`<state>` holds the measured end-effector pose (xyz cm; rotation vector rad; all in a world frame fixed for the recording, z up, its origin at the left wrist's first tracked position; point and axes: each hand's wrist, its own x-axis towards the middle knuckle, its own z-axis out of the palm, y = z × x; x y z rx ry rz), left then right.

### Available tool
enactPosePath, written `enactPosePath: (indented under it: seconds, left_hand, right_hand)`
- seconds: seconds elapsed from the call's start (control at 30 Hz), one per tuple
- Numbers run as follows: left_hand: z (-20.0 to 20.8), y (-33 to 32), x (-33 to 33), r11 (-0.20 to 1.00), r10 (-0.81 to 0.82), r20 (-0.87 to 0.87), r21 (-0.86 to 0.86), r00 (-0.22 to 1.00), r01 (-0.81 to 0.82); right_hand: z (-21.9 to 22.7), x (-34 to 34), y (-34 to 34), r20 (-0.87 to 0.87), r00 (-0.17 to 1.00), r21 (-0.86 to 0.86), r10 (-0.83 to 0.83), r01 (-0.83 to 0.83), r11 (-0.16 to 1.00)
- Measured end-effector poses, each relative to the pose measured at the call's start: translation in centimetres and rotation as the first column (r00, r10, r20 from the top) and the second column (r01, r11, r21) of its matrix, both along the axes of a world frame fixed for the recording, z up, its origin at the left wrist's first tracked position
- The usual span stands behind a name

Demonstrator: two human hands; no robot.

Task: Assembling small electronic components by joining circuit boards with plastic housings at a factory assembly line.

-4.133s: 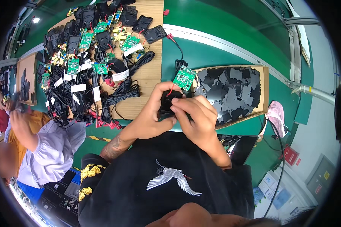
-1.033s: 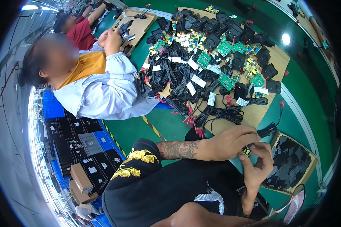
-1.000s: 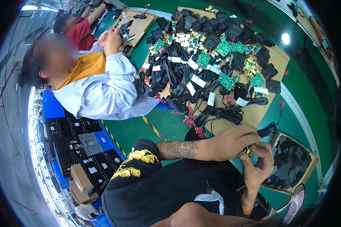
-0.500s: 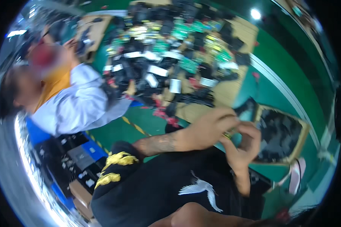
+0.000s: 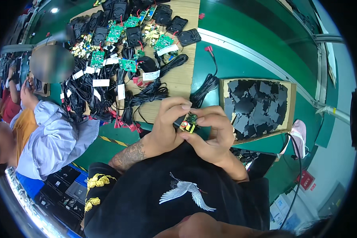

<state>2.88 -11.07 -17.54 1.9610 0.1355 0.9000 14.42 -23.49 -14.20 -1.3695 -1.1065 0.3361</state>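
Note:
Close in front of my chest, a small circuit board point(image 5: 189, 124) with yellow and green parts is pinched between both hands. My left hand point(image 5: 162, 126) grips it from the left with thumb and fingers, and a dark piece point(image 5: 179, 120) shows between those fingers and the board. On the other side, my right hand point(image 5: 215, 135) has its thumb and fingertips closed on the board's right edge. The fingers cover much of the board, and I cannot tell whether the dark piece is fixed to it.
Beyond my hands, a cardboard-covered bench point(image 5: 182, 81) carries a heap of green circuit boards point(image 5: 115, 34), black casings point(image 5: 189, 37) and coiled black cables point(image 5: 204, 89). To the right lies a shallow box point(image 5: 292, 107) of black sheet pieces point(image 5: 258, 105). A co-worker point(image 5: 51, 131) sits at left.
My view has shifted to the right and steadied. My hands have turned the small board, so more of it shows, and both still hold it.

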Motion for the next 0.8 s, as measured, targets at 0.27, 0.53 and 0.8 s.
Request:
enactPosePath:
  seconds: [0.27,0.53,0.8]
  left_hand:
    - [-0.1,0.1,0.2,0.999,0.003,0.022,0.034,1.0,-0.004]
    - [-0.5,0.2,0.3,0.987,0.066,0.022,0.147,0.998,-0.068]
    - [-0.1,0.4,0.1,0.999,0.02,0.022,0.042,1.0,-0.021]
  right_hand:
    - [0.1,-0.4,-0.2,-0.036,0.999,-0.007,-0.023,0.023,1.0]
    - [0.9,0.2,0.2,0.102,0.995,-0.035,-0.007,0.01,0.999]
    - [0.6,-0.2,0.3,0.021,1.0,-0.025,-0.005,0.006,1.0]
